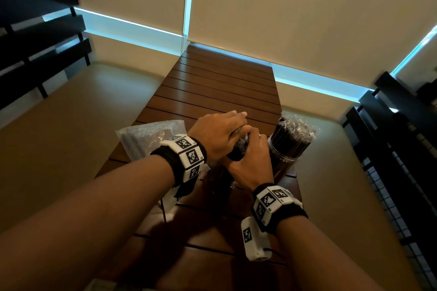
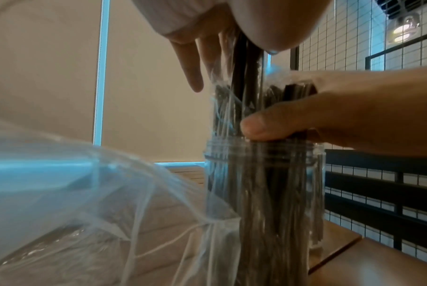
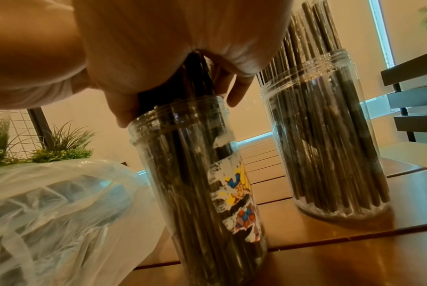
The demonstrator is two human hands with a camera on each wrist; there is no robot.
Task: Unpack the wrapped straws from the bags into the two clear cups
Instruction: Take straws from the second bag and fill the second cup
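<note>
A clear cup (image 3: pixel 202 174) with a torn coloured label stands on the wooden table (image 3: pixel 329 241), packed with dark wrapped straws (image 3: pixel 197 81). My right hand (image 1: pixel 250 160) grips the bundle just above the cup's mouth, its thumb (image 2: pixel 261 125) at the rim. My left hand (image 1: pixel 220 134) holds the straw tops (image 2: pixel 244 67) from above, with its fingers (image 2: pixel 195 63) hanging down beside them. In the head view both hands hide this cup. The second clear cup (image 1: pixel 290 149), also full of straws, stands just to the right.
A crumpled clear plastic bag (image 1: pixel 146 137) lies on the table left of the cups and touches the labelled cup's base (image 3: pixel 60 203). Black slatted chairs (image 1: pixel 402 149) flank the narrow table. Green plants (image 3: pixel 60 147) stand behind the bag.
</note>
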